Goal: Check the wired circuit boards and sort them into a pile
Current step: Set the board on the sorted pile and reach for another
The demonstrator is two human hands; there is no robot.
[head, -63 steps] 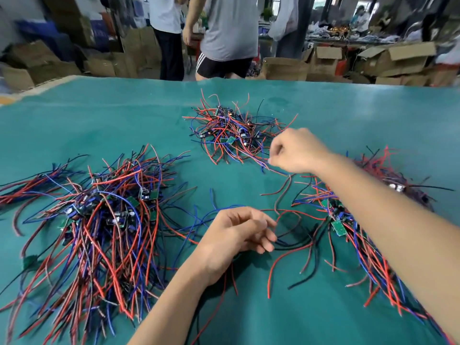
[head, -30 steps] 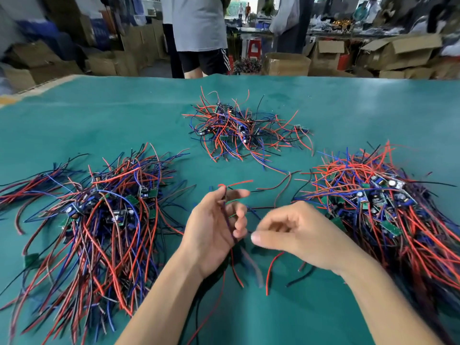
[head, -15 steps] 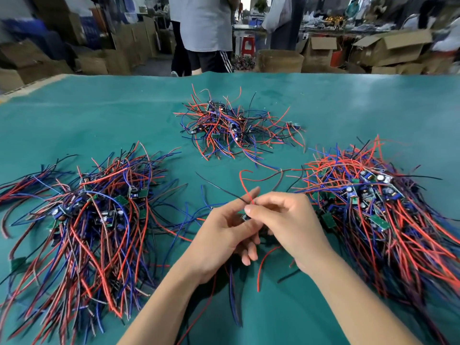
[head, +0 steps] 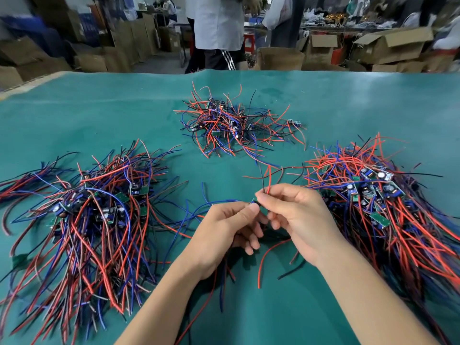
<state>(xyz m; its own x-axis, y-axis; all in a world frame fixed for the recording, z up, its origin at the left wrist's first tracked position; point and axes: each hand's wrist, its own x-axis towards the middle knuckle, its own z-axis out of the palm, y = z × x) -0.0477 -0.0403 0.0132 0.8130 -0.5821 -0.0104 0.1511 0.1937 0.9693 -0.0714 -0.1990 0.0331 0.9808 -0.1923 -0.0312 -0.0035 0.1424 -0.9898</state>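
Note:
Both hands meet above the green table [head: 99,113] over one small wired circuit board [head: 256,202], mostly hidden by fingers. My left hand [head: 224,232] pinches the board between thumb and fingers; blue, red and black leads hang below it. My right hand [head: 298,215] pinches the board's red and black wires [head: 266,178], which stick upward. Three heaps of wired boards lie around: a large pile at the left [head: 94,210], a smaller one at the far centre [head: 234,123], and a large one at the right [head: 378,195].
Loose red and black wires [head: 271,255] trail on the mat under my hands. Beyond the table's far edge stand a person in a white shirt [head: 216,28] and many cardboard boxes [head: 388,48].
My right hand came back from the far pile to my left hand and took hold of the held board's wires. The red and black leads now point upward. The people behind shifted.

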